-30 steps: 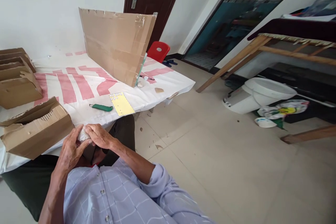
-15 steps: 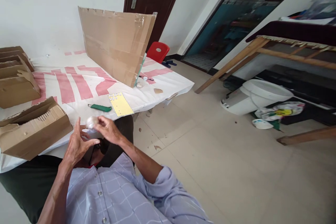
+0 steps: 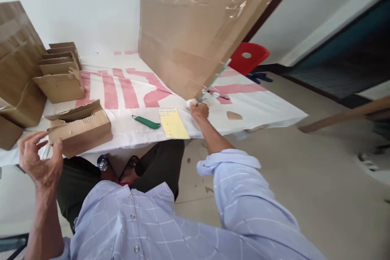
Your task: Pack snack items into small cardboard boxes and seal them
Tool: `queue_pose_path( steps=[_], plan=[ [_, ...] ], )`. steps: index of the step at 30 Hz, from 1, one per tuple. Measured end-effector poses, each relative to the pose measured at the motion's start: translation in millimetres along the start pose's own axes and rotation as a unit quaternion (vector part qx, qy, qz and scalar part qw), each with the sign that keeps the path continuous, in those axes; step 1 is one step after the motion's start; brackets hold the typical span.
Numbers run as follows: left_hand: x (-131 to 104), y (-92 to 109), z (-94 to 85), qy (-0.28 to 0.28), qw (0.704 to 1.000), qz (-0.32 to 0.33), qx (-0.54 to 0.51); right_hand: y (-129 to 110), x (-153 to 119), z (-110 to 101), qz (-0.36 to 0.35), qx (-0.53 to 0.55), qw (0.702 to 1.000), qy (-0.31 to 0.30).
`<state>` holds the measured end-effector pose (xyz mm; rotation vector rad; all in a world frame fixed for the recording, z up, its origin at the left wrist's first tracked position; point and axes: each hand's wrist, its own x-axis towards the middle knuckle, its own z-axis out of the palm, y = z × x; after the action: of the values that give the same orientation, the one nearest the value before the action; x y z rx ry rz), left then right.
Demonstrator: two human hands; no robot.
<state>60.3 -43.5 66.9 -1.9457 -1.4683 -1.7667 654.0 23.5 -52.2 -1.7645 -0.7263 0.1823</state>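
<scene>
My right hand point(image 3: 200, 110) is closed at the lower corner of the large cardboard panel point(image 3: 185, 44), around what looks like a roll of clear tape point(image 3: 191, 103), partly hidden by the fingers. My left hand point(image 3: 41, 156) has its fingers and thumb apart at the left end of a small open cardboard box point(image 3: 88, 134). Its thumb overlaps the box's front corner; whether it touches is unclear. Between the hands lie a green utility knife point(image 3: 148, 122) and a yellow card point(image 3: 174, 124) with small white pieces along its top.
Several small cardboard boxes point(image 3: 61, 85) stand in a row at the left, beside larger cartons point(image 3: 18, 61). A cardboard scrap point(image 3: 234, 115) and dark-handled scissors point(image 3: 224, 96) lie on the right of the table. A red chair point(image 3: 248, 59) stands behind it.
My right hand has carried the clear roll forward and right to the panel's corner. My left hand has moved left to the small box. The view has turned left.
</scene>
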Motion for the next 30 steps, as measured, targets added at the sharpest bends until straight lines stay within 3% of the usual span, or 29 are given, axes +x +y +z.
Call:
queue_pose_path(
  steps=[4, 7, 10, 13, 19, 21, 24, 30],
  plan=[
    [16, -55, -8.3, -0.049, 0.989, -0.125, -0.064, 8, -2, 4, -0.042, 0.029, 0.998, 0.02],
    [22, -86, -0.7, -0.135, 0.966, -0.189, -0.117, -5, -16, 13, -0.086, 0.046, 0.995, 0.02],
    [31, -98, 8.8, -0.238, 0.941, -0.197, -0.139, -29, -47, 35, -0.122, 0.055, 0.989, -0.057],
    [42, -97, 14.5, -0.317, 0.915, -0.188, -0.162, -61, -97, 66, -0.15, 0.087, 0.956, -0.236],
    [45, -94, 11.5, -0.378, 0.901, -0.147, -0.153, -122, -204, 108, -0.159, 0.15, 0.868, -0.446],
    [37, -93, 10.3, -0.374, 0.906, -0.139, -0.145, -134, -226, 113, -0.159, 0.158, 0.852, -0.473],
    [24, -85, 10.6, -0.369, 0.91, -0.118, -0.148, -139, -238, 117, -0.15, 0.155, 0.853, -0.475],
    [25, -57, 10.5, -0.369, 0.895, -0.085, -0.237, -112, -218, 116, -0.041, 0.175, 0.861, -0.475]
  ],
)
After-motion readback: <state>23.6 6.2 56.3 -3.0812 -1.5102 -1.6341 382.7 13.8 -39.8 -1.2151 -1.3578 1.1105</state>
